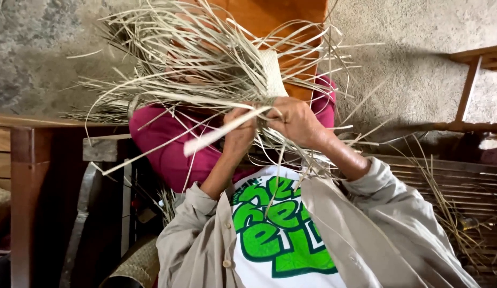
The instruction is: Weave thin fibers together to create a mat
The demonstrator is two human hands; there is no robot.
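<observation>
My two hands meet at the middle of the view, buried in a bundle of dry pale straw strips [195, 64] that fans out up and to the left. My left hand [239, 134] is closed around a wide flat strip [216, 134] that slants down to the left. My right hand [297, 121] pinches the strips just below a small woven patch [273, 74]. Loose strip ends hang over my magenta lap [163, 144] and my beige sleeves. The fingertips are partly hidden by straw.
A dark wooden bench or table [29, 160] stands at the left, with a rolled woven mat [136, 266] below it. At the right are a wooden chair frame [470, 90] and slatted boards with scattered straw [456, 202]. The floor is rough grey concrete [419, 42].
</observation>
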